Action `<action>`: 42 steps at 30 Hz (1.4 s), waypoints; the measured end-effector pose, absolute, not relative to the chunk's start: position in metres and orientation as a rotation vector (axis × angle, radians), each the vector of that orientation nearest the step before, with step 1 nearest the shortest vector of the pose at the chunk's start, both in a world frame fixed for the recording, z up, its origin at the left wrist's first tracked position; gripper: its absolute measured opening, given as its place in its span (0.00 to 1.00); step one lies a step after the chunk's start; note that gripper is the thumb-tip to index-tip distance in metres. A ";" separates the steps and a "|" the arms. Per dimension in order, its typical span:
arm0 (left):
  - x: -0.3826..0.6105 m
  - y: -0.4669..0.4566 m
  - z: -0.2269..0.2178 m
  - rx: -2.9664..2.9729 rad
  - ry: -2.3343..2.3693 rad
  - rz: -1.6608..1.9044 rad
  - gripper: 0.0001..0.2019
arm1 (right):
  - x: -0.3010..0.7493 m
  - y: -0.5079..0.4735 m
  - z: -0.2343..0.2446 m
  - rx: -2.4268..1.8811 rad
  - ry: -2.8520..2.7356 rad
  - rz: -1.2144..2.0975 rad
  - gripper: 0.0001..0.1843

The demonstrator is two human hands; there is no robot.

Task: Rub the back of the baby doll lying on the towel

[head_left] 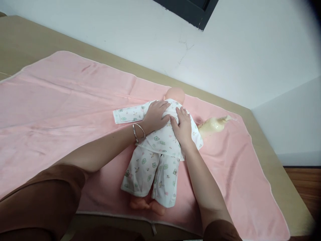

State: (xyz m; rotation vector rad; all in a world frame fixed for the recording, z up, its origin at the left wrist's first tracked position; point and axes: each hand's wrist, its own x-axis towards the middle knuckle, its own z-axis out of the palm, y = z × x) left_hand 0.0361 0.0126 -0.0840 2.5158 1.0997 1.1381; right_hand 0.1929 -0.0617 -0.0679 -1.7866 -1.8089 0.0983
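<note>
A baby doll (160, 140) in white printed pyjamas lies on a pink blanket (95, 83). Its bald head points away from me, its face hidden, and its bare feet are toward me. My left hand (156, 115) rests flat on the upper left of the doll's top, fingers stretched out. On the right side of the top lies my right hand (183, 127), fingers also extended. The two thumbs nearly meet over the middle of the doll. One sleeve of the top sticks out flat to the left. Just right of the doll lies a baby bottle (215, 124) with pale contents.
The blanket covers much of a wooden table (283, 180), whose bare edge shows at the back and right. Behind it stands a white wall (120, 30) with a dark frame (193, 11) at the top. Wooden floor (303, 182) shows at the far right.
</note>
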 end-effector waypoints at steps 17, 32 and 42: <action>0.036 0.011 -0.083 2.466 1.095 1.205 0.21 | 0.188 -0.066 -0.069 -1.727 -1.715 0.021 0.29; 0.037 0.013 -0.086 2.396 1.065 1.250 0.21 | 0.190 -0.065 -0.070 -1.716 -1.719 0.044 0.28; 0.036 0.014 -0.087 2.390 1.094 1.211 0.20 | 0.191 -0.064 -0.072 -1.714 -1.714 0.038 0.27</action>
